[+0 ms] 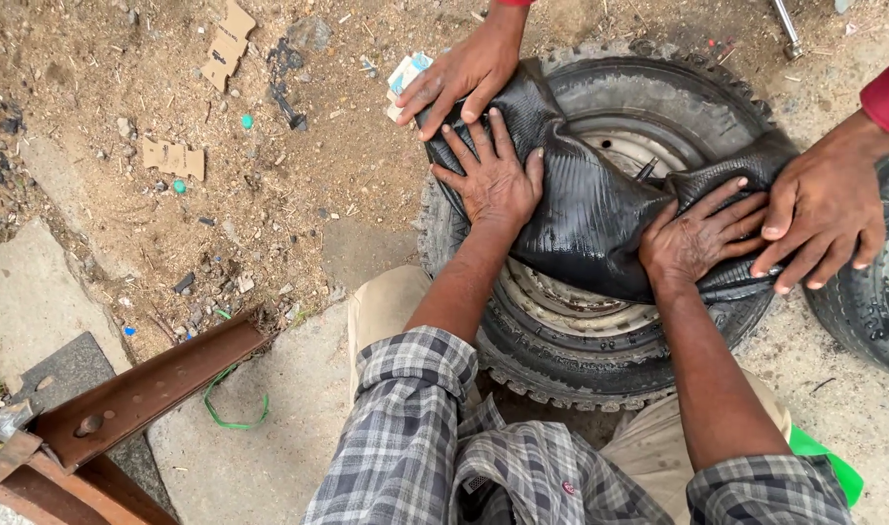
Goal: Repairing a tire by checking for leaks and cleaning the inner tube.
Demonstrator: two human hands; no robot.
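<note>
- A small flat packet, white with light blue patches, lay on the dirt at the upper left edge of the tyre, partly covered by a co-worker's hand.
- A torn piece of brown cardboard packaging lay on the ground near the top left.
- A second brown cardboard scrap lay lower, further left.
- No signs or screens showed.

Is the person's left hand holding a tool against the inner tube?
No: the left hand lies flat and empty, fingers spread, on the black inner tube draped over the tyre.
</note>
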